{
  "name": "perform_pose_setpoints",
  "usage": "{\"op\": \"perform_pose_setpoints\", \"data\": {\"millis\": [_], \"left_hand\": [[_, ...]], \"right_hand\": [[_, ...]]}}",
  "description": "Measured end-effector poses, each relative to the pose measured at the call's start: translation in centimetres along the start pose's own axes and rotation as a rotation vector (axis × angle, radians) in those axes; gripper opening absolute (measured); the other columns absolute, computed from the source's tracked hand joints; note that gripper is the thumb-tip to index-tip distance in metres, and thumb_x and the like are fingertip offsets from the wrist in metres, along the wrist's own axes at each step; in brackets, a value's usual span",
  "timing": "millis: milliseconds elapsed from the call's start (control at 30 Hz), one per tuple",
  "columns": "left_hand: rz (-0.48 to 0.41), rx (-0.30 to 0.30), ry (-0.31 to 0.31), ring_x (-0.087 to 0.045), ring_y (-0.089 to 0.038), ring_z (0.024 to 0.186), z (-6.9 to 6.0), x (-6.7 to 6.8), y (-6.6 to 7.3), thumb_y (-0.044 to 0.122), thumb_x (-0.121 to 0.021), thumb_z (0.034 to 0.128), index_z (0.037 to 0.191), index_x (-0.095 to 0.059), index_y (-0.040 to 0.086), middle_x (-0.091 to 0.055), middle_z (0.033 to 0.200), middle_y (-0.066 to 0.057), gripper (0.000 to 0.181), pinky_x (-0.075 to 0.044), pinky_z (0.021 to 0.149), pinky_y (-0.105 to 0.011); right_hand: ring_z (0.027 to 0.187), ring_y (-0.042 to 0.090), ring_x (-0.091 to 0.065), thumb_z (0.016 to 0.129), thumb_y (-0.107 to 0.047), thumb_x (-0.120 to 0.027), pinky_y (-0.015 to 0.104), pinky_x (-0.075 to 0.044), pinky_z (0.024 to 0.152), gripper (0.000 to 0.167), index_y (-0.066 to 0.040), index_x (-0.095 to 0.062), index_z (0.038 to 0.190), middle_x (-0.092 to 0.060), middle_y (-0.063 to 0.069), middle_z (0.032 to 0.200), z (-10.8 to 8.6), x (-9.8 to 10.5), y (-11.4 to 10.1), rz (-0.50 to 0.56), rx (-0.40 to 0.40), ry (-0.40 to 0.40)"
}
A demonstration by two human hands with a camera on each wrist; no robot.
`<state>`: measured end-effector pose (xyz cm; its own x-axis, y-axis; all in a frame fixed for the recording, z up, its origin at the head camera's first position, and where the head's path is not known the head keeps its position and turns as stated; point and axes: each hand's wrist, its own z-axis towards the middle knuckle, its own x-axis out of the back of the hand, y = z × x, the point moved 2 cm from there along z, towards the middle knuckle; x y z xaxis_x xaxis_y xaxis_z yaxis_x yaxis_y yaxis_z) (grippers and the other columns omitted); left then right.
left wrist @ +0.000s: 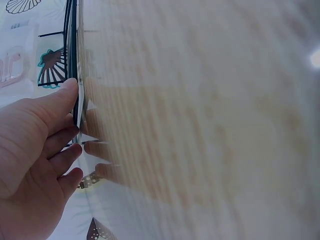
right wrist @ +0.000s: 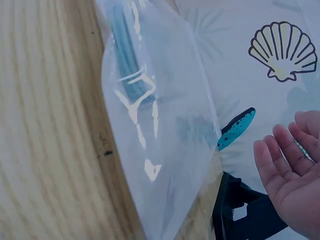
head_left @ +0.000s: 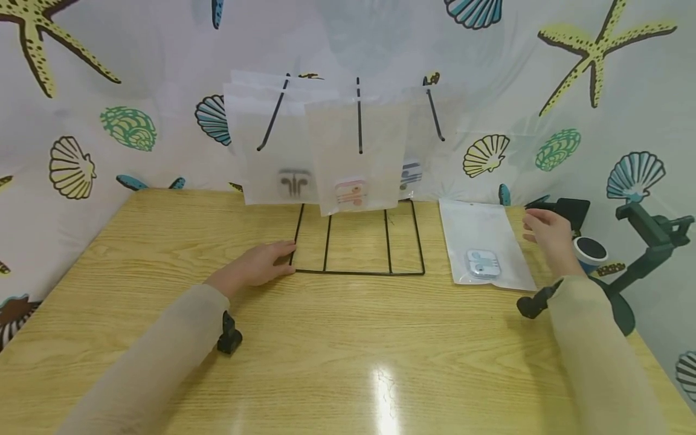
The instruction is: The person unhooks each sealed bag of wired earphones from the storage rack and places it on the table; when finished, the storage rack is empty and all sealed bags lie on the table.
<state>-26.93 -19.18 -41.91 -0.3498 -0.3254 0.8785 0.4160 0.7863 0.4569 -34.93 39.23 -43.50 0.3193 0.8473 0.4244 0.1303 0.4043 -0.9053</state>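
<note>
In the head view, the left hand (head_left: 250,269) touches the left edge of the black wire rack (head_left: 356,273) on the wooden table (head_left: 304,368), its fingers relaxed and parted from the thumb. Translucent bags (head_left: 337,163) hang from three dark prongs (head_left: 360,121) above. A pale bag (head_left: 467,229) with earphones (head_left: 483,264) lies right of the rack; just beyond it, the right hand (head_left: 551,235) hovers, fingers loosely bent, near a round container (head_left: 591,251). In the left wrist view, the thumb tip meets the black wire and the fingers bend slightly below it. In the right wrist view, the right hand's fingers curve loosely, holding nothing, apart from the bag.
</note>
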Motion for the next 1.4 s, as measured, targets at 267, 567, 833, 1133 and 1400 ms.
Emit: {"op": "perform_pose_setpoints", "data": {"millis": [267, 567, 833, 1133, 1400], "left_hand": [[0.002, 0.001, 0.001, -0.025, -0.039, 0.131, -0.1, 0.1, 0.2, 0.026, -0.054, 0.0947, 0.142, -0.031, -0.003, -0.026, 0.145, -0.023, 0.06, -0.025, 0.103, -0.051], [0.004, 0.002, 0.01, -0.025, -0.039, 0.131, -0.1, 0.1, 0.2, 0.025, -0.054, 0.0947, 0.142, -0.031, -0.003, -0.026, 0.145, -0.023, 0.06, -0.026, 0.103, -0.051], [-0.006, 0.01, 0.003, -0.024, -0.039, 0.131, -0.1, 0.1, 0.2, 0.025, -0.054, 0.095, 0.142, -0.03, -0.003, -0.025, 0.145, -0.023, 0.059, -0.026, 0.103, -0.051], [0.008, 0.015, 0.003, -0.025, -0.039, 0.131, -0.2, 0.0, 0.3, 0.026, -0.054, 0.0949, 0.142, -0.03, -0.002, -0.025, 0.145, -0.023, 0.06, -0.025, 0.103, -0.051], [0.01, 0.012, 0.006, -0.026, -0.039, 0.13, -0.2, 0.1, 0.4, 0.025, -0.054, 0.0946, 0.142, -0.031, -0.002, -0.026, 0.145, -0.023, 0.06, -0.026, 0.103, -0.051]], "right_hand": [[0.103, 0.019, -0.054, 0.084, -0.054, -0.058, 0.013, -0.05, 0.06, 0.056, -0.019, -0.055, 0.128, -0.057, 0.006, 0.117, 4.6, -1.7, 0.6, 0.032, 0.083, -0.02], [0.102, 0.02, -0.057, 0.084, -0.046, -0.063, 0.023, -0.053, 0.072, 0.049, -0.018, -0.058, 0.124, -0.06, 0.006, 0.115, 6.4, -3.6, -3.1, 0.165, 0.151, -0.117], [0.096, 0.016, -0.057, 0.087, -0.037, -0.064, 0.025, -0.052, 0.073, 0.05, -0.008, -0.055, 0.126, -0.06, 0.007, 0.114, -1.2, -4.5, -13.1, 0.104, 0.192, -0.154], [0.103, 0.021, -0.053, 0.092, -0.03, -0.058, 0.025, -0.05, 0.079, 0.049, -0.002, -0.049, 0.131, -0.054, 0.011, 0.12, -4.0, -6.4, -19.4, 0.0, 0.247, -0.155], [0.111, 0.023, -0.049, 0.091, -0.032, -0.058, 0.033, -0.044, 0.092, 0.054, -0.009, -0.043, 0.138, -0.049, 0.013, 0.127, -3.2, -8.1, -20.8, -0.049, 0.243, -0.188]]}}
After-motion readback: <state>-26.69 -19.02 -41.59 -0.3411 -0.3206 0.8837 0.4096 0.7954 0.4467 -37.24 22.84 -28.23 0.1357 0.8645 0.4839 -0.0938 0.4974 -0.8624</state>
